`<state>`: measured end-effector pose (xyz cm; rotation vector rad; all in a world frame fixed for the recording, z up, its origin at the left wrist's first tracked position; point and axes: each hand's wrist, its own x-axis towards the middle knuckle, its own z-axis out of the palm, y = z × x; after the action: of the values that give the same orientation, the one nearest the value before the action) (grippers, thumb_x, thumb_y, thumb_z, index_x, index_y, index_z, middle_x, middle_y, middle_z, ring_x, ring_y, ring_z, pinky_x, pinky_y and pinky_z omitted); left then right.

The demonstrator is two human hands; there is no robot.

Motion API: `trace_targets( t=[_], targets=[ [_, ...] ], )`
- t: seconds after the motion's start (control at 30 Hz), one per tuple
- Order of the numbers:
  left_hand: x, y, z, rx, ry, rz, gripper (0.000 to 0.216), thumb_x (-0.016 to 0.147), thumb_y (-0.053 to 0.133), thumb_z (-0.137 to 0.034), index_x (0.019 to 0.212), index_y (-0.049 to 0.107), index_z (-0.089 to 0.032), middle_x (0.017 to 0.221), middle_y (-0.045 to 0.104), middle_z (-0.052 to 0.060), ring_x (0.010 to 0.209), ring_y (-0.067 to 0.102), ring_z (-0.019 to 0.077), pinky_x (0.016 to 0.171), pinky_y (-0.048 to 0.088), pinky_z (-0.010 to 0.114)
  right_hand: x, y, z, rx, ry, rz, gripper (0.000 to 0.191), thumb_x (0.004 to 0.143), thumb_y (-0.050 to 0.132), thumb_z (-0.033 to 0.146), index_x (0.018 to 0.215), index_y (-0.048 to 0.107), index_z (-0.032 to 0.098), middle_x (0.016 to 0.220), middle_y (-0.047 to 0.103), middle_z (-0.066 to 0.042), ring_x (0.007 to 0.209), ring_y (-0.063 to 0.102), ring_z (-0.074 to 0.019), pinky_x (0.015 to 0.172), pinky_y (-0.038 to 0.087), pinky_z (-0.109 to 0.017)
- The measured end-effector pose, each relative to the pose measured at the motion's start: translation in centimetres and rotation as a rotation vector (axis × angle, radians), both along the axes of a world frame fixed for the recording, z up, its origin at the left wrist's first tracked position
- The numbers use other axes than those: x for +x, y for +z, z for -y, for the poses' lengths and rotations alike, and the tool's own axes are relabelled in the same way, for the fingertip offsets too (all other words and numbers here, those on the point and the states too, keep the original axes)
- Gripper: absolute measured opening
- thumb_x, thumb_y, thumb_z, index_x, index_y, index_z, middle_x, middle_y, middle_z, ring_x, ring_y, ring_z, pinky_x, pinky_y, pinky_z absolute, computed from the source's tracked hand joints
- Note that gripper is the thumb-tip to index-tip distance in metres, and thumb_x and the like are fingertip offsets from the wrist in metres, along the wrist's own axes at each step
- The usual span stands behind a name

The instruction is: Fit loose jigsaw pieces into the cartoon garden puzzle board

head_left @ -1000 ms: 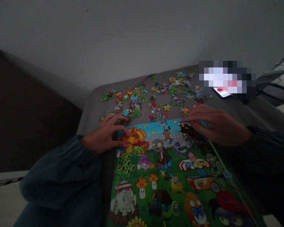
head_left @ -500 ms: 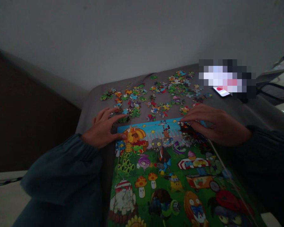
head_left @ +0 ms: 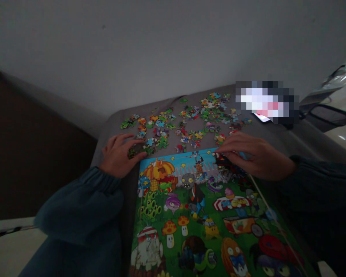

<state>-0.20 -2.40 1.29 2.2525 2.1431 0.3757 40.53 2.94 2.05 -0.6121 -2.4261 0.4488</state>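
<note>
A colourful cartoon puzzle board (head_left: 202,207) with zombies and plants lies lengthwise in front of me. My left hand (head_left: 119,156) is beside its far left corner, thumb and fingers apart, nothing in it. Loose jigsaw pieces (head_left: 162,141) lie close to those fingertips. Over the far right corner, my right hand (head_left: 255,156) is closed, thumb and fingertips together near the blue top edge. Whether a piece or the edge itself is between them is hidden.
More loose pieces (head_left: 210,111) are scattered across the grey cloth surface (head_left: 118,127) beyond the board. A lit phone (head_left: 263,117), partly pixelated, rests at the far right, with black-framed glasses (head_left: 330,114) beside it. A pale wall (head_left: 161,50) rises behind.
My left hand has drawn off the board's far left corner to just outside it. My right hand keeps its closed pose at the far right corner. The view has shifted slightly.
</note>
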Motion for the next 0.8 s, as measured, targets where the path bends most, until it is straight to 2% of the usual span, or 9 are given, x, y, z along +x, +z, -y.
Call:
trace_targets(
  t=[0.13, 0.33, 0.43, 0.5, 0.57, 0.67, 0.73, 0.8],
  targets=[
    [0.0, -0.7, -0.3, -0.062, 0.015, 0.001, 0.042, 0.085, 0.066, -0.062, 0.112, 0.074, -0.031, 0.144, 0.056, 0.008, 0.14, 0.037, 0.0438, 0.111, 0.03, 0.07, 0.0, 0.0, 0.0, -0.014, 0.006, -0.009, 0.023, 0.096, 0.053, 0.017, 0.106, 0.072, 0.026, 0.097, 0.075, -0.005, 0.094, 0.07, -0.0197, 0.098, 0.054, -0.044],
    [-0.1, 0.0, -0.6, -0.019, 0.036, 0.087, 0.031, 0.09, 0.057, -0.051, 0.096, 0.074, -0.026, 0.135, 0.065, 0.008, 0.134, 0.047, 0.0378, 0.112, 0.034, 0.063, 0.0, -0.1, 0.0, 0.012, 0.019, -0.028, 0.022, 0.097, 0.053, 0.019, 0.106, 0.072, 0.022, 0.096, 0.074, -0.006, 0.093, 0.069, -0.0196, 0.095, 0.054, -0.041],
    [0.2, 1.3, -0.1, -0.034, 0.036, 0.152, 0.039, 0.092, 0.05, -0.054, 0.103, 0.07, -0.022, 0.112, 0.073, 0.009, 0.106, 0.064, 0.0302, 0.096, 0.05, 0.05, 0.1, -0.3, -0.1, -0.001, 0.026, -0.03, 0.023, 0.097, 0.053, 0.018, 0.108, 0.073, 0.023, 0.096, 0.074, -0.006, 0.093, 0.069, -0.0198, 0.091, 0.055, -0.04],
    [0.9, 2.4, 0.4, -0.062, 0.002, 0.209, 0.045, 0.091, 0.05, -0.058, 0.108, 0.068, -0.021, 0.097, 0.075, 0.006, 0.086, 0.068, 0.0246, 0.081, 0.056, 0.04, 0.1, -0.4, -0.2, -0.006, 0.026, -0.037, 0.023, 0.096, 0.054, 0.017, 0.107, 0.073, 0.023, 0.096, 0.074, -0.006, 0.092, 0.069, -0.02, 0.09, 0.055, -0.039],
    [2.2, 3.3, 1.0, -0.091, -0.089, 0.268, 0.045, 0.09, 0.052, -0.059, 0.108, 0.068, -0.022, 0.094, 0.075, 0.004, 0.08, 0.068, 0.0217, 0.075, 0.056, 0.035, 0.0, -0.3, -0.3, -0.005, 0.025, -0.038, 0.023, 0.096, 0.055, 0.016, 0.108, 0.073, 0.022, 0.097, 0.074, -0.006, 0.093, 0.068, -0.0197, 0.093, 0.053, -0.04],
    [5.2, 4.1, 1.9, -0.116, -0.336, 0.34, 0.029, 0.096, 0.053, -0.047, 0.106, 0.07, -0.026, 0.097, 0.075, 0.001, 0.085, 0.07, 0.0184, 0.076, 0.056, 0.03, -0.3, 0.3, -0.1, -0.036, 0.05, -0.043, 0.023, 0.098, 0.054, 0.016, 0.112, 0.072, 0.019, 0.097, 0.074, -0.006, 0.094, 0.067, -0.0179, 0.091, 0.052, -0.037],
    [7.5, 4.1, 2.7, -0.118, -0.487, 0.352, 0.022, 0.1, 0.052, -0.041, 0.11, 0.069, -0.032, 0.102, 0.075, -0.002, 0.09, 0.071, 0.0156, 0.078, 0.056, 0.026, -0.7, 0.9, 0.5, -0.123, 0.105, -0.068, 0.023, 0.1, 0.054, 0.018, 0.117, 0.07, 0.017, 0.098, 0.074, -0.007, 0.094, 0.066, -0.0161, 0.087, 0.053, -0.034],
    [9.6, 3.7, 3.9, -0.094, -0.555, 0.373, 0.021, 0.1, 0.053, -0.046, 0.115, 0.066, -0.038, 0.102, 0.075, -0.006, 0.086, 0.072, 0.0135, 0.073, 0.057, 0.023, -1.4, 1.5, 1.5, -0.301, 0.196, -0.073, 0.025, 0.1, 0.057, 0.022, 0.123, 0.067, 0.017, 0.103, 0.074, -0.006, 0.089, 0.066, -0.0133, 0.08, 0.054, -0.029]
  ],
)
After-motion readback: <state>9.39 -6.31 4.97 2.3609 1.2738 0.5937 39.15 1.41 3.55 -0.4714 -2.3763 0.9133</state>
